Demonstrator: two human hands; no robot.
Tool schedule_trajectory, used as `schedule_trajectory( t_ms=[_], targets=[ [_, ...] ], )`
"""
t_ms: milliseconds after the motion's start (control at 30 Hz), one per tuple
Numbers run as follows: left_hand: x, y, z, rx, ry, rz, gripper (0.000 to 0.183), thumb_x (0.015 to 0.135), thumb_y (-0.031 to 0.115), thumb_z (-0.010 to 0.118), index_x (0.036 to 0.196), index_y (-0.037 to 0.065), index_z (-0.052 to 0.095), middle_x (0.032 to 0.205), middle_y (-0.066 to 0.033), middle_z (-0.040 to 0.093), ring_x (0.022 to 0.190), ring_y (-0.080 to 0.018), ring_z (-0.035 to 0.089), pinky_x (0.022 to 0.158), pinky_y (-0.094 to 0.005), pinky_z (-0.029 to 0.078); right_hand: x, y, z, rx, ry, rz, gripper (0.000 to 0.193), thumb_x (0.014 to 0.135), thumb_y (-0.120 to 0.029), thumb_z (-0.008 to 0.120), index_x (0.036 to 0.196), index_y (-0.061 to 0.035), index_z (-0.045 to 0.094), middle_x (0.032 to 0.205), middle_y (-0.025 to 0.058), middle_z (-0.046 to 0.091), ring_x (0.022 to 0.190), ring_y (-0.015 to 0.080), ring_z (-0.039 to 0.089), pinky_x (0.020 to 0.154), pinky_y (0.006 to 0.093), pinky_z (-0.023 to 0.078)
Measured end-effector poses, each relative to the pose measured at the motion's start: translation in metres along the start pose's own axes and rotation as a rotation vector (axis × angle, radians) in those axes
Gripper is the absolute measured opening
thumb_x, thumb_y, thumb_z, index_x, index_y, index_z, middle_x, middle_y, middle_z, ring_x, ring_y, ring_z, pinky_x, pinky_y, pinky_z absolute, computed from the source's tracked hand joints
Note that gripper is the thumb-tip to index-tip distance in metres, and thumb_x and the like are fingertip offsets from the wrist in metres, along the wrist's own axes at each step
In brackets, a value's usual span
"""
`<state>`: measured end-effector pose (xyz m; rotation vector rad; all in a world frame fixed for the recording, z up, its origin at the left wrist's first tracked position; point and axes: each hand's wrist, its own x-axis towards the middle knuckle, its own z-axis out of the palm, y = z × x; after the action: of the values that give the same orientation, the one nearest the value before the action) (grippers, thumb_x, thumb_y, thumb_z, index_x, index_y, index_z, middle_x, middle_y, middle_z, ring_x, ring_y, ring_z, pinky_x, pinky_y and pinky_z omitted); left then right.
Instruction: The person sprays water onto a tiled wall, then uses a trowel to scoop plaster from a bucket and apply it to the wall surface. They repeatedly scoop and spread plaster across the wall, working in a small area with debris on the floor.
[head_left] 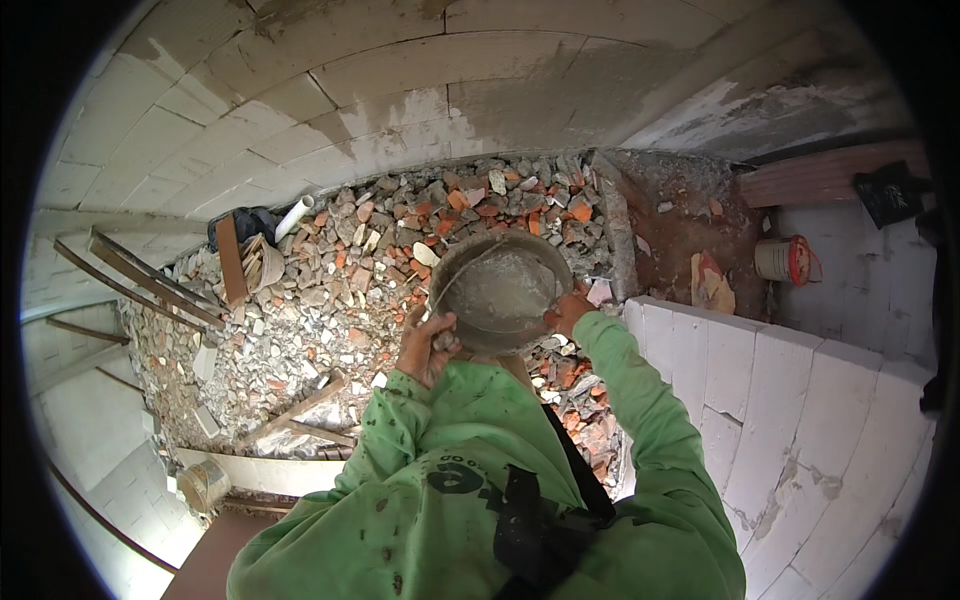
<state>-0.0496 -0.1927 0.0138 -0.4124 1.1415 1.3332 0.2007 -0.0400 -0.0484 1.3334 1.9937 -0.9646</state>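
In front of my body is a round, dark grey bucket (478,333) with a thin handle across its mouth. Its inside is smeared grey, with what looks like wet cement or murky water at the bottom. My left hand (428,348) is closed at the near left of the rim, fingers curled. On the right side, my right hand (568,312) grips the rim, its fingers partly hidden by the bucket wall. Both forearms are in green sleeves spotted with dirt.
Broken brick and stone rubble (330,290) covers the ground beyond the bucket. A low white block wall (760,400) runs along my right. Further right lies a bucket with a red rim (785,260). Wooden planks (150,275), a white pipe (294,217) and a dirty pail (203,485) are at left.
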Motion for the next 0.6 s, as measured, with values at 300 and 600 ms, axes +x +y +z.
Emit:
schedule_trajectory(
  t_ms=[300, 600],
  targets=[
    [0.005, -0.011, -0.01, -0.088, -0.064, 0.058, 0.05, 0.081, -0.001, 0.057, 0.126, 0.006, 0.037, 0.069, -0.0018, 0.048, 0.051, -0.0112, 0.043, 0.052, -0.031, 0.044, 0.004, -0.01, 0.018, 0.172, -0.16, -0.367, 0.05, 0.086, -0.039, 0.057, 0.109, 0.0048, 0.061, 0.084, 0.022, 0.064, 0.077, 0.0363, 0.062, 0.073, 0.0484, 0.046],
    [0.028, -0.003, -0.028, 0.013, 0.042, 0.086, 0.009, 0.081, 0.007, 0.056, 0.082, 0.01, 0.048, 0.068, -0.0022, 0.045, 0.057, -0.0162, 0.048, 0.055, -0.0298, 0.05, -0.09, -0.011, -0.015, 0.994, -0.227, -0.173, 0.028, 0.094, -0.028, 0.056, 0.088, -0.0015, 0.057, 0.057, 0.0008, 0.051, 0.04, 0.0108, 0.044, 0.041, 0.0288, 0.039]
  ],
)
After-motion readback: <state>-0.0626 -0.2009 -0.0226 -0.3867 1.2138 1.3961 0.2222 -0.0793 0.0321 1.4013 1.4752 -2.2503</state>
